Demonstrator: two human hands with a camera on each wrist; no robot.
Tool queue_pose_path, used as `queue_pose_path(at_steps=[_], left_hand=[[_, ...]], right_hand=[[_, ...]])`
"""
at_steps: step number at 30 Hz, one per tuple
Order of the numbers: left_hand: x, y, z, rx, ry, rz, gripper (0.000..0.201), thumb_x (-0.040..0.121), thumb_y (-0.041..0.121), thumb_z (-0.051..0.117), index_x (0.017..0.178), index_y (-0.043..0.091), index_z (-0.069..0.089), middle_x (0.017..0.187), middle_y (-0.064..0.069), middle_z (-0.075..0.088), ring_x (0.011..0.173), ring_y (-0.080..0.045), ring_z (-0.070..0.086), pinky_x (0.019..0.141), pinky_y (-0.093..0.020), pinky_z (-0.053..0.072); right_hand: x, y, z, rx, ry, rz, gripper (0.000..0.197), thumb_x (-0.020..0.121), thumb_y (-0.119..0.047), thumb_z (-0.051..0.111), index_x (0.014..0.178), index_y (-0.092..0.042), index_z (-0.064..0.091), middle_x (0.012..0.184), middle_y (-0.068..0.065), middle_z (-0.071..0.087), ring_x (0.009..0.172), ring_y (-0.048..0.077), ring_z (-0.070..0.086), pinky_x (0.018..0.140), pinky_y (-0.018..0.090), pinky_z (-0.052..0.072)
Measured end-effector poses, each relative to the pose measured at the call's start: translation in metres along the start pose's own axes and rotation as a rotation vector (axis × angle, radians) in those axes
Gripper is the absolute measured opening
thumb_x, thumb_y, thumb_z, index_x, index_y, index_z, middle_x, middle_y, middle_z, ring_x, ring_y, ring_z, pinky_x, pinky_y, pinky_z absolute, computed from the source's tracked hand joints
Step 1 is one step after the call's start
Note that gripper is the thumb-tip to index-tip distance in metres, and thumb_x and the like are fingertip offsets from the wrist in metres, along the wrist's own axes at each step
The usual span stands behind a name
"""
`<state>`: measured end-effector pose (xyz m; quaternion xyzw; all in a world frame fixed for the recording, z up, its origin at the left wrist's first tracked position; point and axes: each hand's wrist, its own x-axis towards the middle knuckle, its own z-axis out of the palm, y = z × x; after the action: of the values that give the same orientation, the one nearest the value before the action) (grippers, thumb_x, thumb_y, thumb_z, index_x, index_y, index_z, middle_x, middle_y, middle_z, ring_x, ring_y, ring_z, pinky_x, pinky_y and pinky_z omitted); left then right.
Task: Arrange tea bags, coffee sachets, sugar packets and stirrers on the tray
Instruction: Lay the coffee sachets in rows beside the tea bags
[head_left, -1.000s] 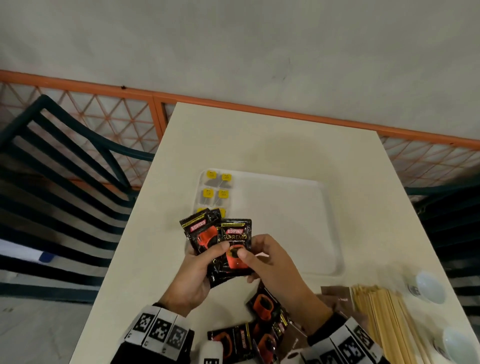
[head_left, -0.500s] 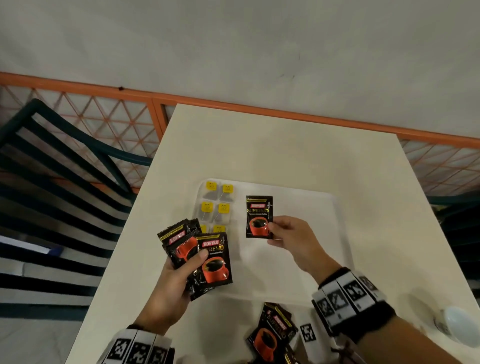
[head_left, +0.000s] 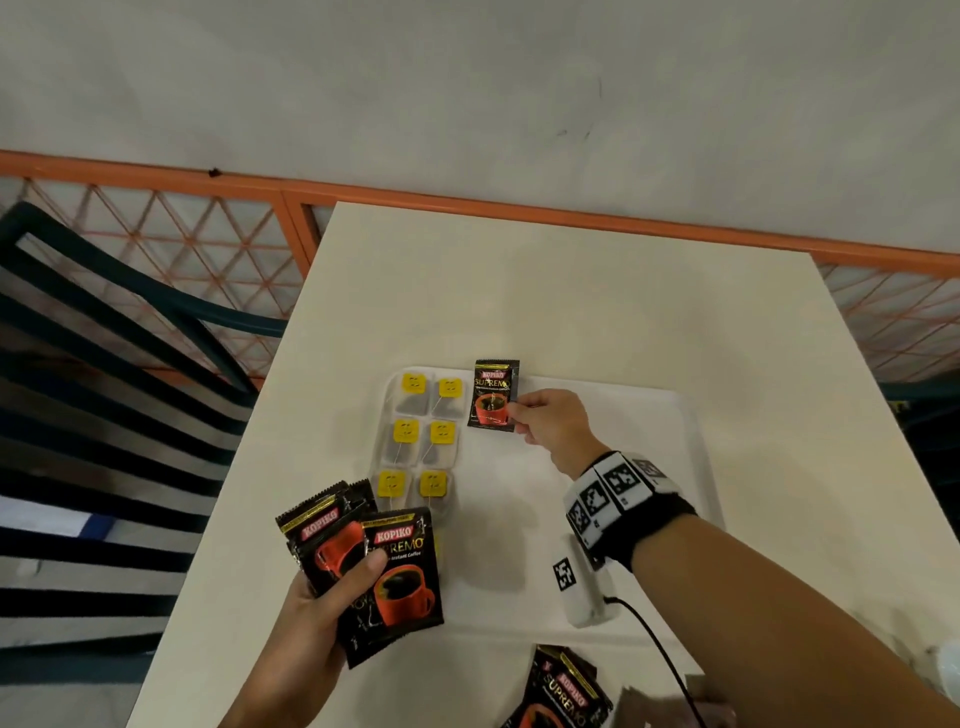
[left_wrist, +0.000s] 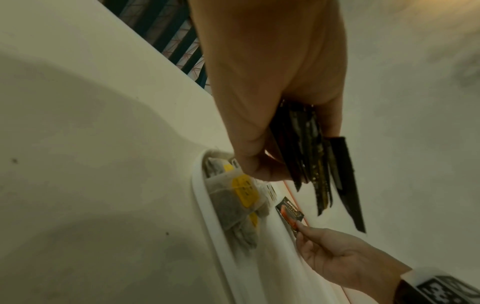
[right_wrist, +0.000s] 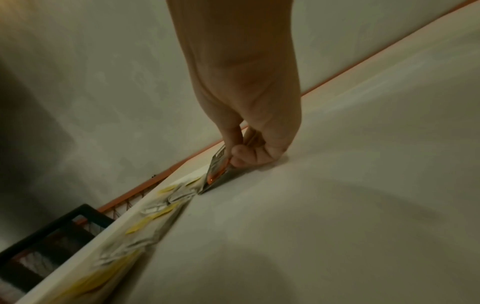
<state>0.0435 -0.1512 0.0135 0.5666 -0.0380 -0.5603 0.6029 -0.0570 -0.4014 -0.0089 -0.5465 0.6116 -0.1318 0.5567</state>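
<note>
At the near edge of the table (head_left: 571, 291), a loose pile of coffee sachets (head_left: 563, 693) is cut off by the bottom of the head view, so their number cannot be told. Beside them a brownish packet (head_left: 670, 699) is blurred and half out of frame; what it is cannot be made out.

The left hand (head_left: 317, 618) is raised over the table's near left side, its thumb pressed across the front of a fan of sachets (head_left: 379, 566) and its fingers curled behind them. In the left wrist view these show only edge-on as dark strips, so the count is unclear (at least three).

The right arm reaches forward over the white tray (head_left: 670, 415), a marker-patterned band (head_left: 618, 493) on its wrist. The right hand (head_left: 550, 421) pinches the lower right corner of a single sachet (head_left: 493, 395) between thumb and forefinger, the other fingers curled under. This sachet sits at the tray's far edge, just beside the tea bags (head_left: 423, 436); the right wrist view shows it tilted, its lower edge at the tray floor.

The tea bags lie in two columns along the tray's left side, yellow tags up; the nearest pair is partly hidden behind the held fan.
</note>
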Motion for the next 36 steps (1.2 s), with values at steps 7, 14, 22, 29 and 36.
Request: queue_pose_path(at_steps=[7, 14, 22, 29, 36], left_hand=[[0.007, 0.003, 0.007, 0.038, -0.015, 0.005, 0.04, 0.07, 0.015, 0.06, 0.11, 0.02, 0.061, 0.096, -0.01, 0.074, 0.087, -0.027, 0.071, 0.065, -0.038, 0.054], [0.008, 0.001, 0.011, 0.04, -0.011, -0.023, 0.044, 0.07, 0.017, 0.07, 0.113, 0.019, 0.059, 0.095, -0.009, 0.074, 0.085, -0.027, 0.072, 0.068, -0.04, 0.054], [0.011, -0.001, 0.01, 0.03, -0.029, -0.009, 0.047, 0.069, 0.017, 0.066, 0.116, 0.019, 0.059, 0.098, -0.009, 0.074, 0.087, -0.026, 0.071, 0.069, -0.04, 0.055], [0.023, 0.005, 0.021, 0.015, -0.057, 0.03, 0.04, 0.069, 0.016, 0.064, 0.109, 0.015, 0.062, 0.092, -0.01, 0.075, 0.082, -0.025, 0.072, 0.058, -0.031, 0.058], [0.037, 0.014, 0.036, -0.029, -0.022, 0.083, 0.041, 0.068, 0.014, 0.065, 0.109, 0.012, 0.062, 0.092, -0.012, 0.074, 0.08, -0.027, 0.072, 0.057, -0.035, 0.058]], right_hand=[[0.009, -0.005, 0.002, -0.119, 0.043, -0.088, 0.007, 0.084, -0.008, 0.066, 0.082, -0.007, 0.059, 0.066, 0.004, 0.06, 0.05, 0.008, 0.055, 0.046, 0.012, 0.048], [0.007, -0.005, 0.005, -0.229, 0.029, -0.184, 0.03, 0.084, -0.007, 0.065, 0.062, -0.019, 0.048, 0.071, 0.01, 0.062, 0.058, 0.018, 0.056, 0.066, 0.03, 0.054], [0.007, -0.003, 0.003, -0.288, 0.073, -0.256, 0.036, 0.083, -0.009, 0.066, 0.059, -0.023, 0.043, 0.095, 0.023, 0.069, 0.078, 0.021, 0.058, 0.082, 0.035, 0.052], [0.011, 0.004, 0.003, -0.212, 0.129, -0.234, 0.013, 0.087, -0.014, 0.062, 0.095, -0.006, 0.057, 0.087, 0.012, 0.063, 0.077, 0.022, 0.059, 0.062, 0.021, 0.047], [-0.072, -0.01, -0.002, -0.073, -0.345, -0.248, 0.026, 0.093, -0.032, 0.052, 0.101, -0.009, 0.061, 0.077, -0.001, 0.06, 0.065, 0.013, 0.058, 0.051, 0.017, 0.047]])
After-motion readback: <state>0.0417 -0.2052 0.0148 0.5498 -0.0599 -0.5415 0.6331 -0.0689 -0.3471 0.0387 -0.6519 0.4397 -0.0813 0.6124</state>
